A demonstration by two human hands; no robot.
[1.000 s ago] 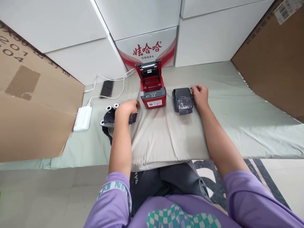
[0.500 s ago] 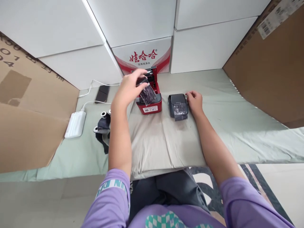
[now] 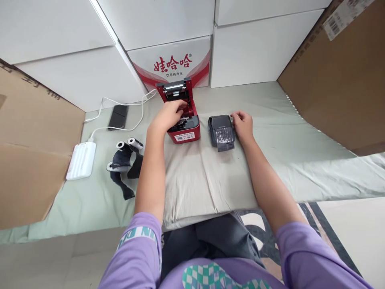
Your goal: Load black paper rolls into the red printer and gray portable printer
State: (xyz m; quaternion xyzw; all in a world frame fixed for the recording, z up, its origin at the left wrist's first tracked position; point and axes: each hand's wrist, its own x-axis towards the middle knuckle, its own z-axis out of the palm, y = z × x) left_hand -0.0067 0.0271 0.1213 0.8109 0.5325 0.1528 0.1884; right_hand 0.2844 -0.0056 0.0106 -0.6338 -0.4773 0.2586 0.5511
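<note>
A small red printer [image 3: 188, 128] stands with its lid open on a beige cushion [image 3: 198, 176]. My left hand [image 3: 170, 114] reaches into its open bay, fingers curled round a dark roll [image 3: 180, 122] that is mostly hidden. To the right sits a dark grey printer [image 3: 221, 130] with a strip of dark label paper sticking out of its front. My right hand [image 3: 243, 124] rests against that printer's right side, fingers bent. Several dark rolls with white cores [image 3: 124, 158] lie to the left of my left arm.
A white power bank [image 3: 81, 159] with a white cable and a black phone [image 3: 118, 116] lie at the left on the pale green mat [image 3: 300, 132]. White boxes and a red-printed carton [image 3: 174, 60] stand behind. Brown cardboard [image 3: 339, 80] flanks both sides.
My left hand picked a dark roll from the pile at the left, lifted it over the red printer, and now lowers it into the open bay. The right hand stayed at the grey printer.
</note>
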